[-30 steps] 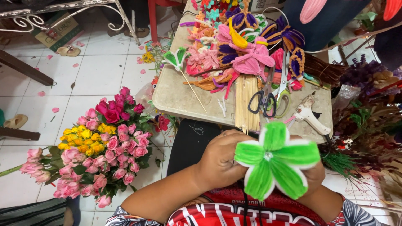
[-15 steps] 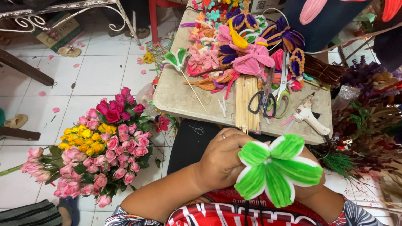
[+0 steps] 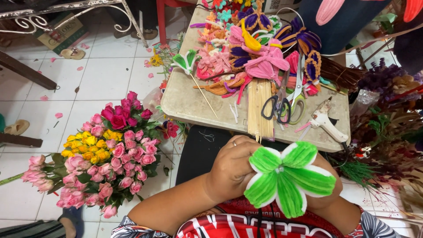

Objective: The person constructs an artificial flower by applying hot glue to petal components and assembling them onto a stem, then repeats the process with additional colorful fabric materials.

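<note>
Head view, looking down over a small craft table and tiled floor.

Lower centre of frame: green-and-white pipe-cleaner flower, five fuzzy petals with white edging, facing the camera. Left hand curled closed at the flower's left side, fingers bent in against its base, a ring on one finger. Right hand mostly hidden behind the petals; it backs the flower, but how far its fingers are closed cannot be told.

Upper centre, on the table: heap of finished pipe-cleaner flowers in pink, purple, orange and yellow. One green-and-white flower on a stick lies at the table's left edge. Bundle of thin wooden sticks lies lengthwise at the near edge, just above the left hand. Scissors, dark-handled, just right of the sticks. Glue gun, white, near the table's lower right corner.

Left of frame, on the floor: bouquet of small roses, pink, yellow and deep red, with scattered petals on the tiles around it.
</note>
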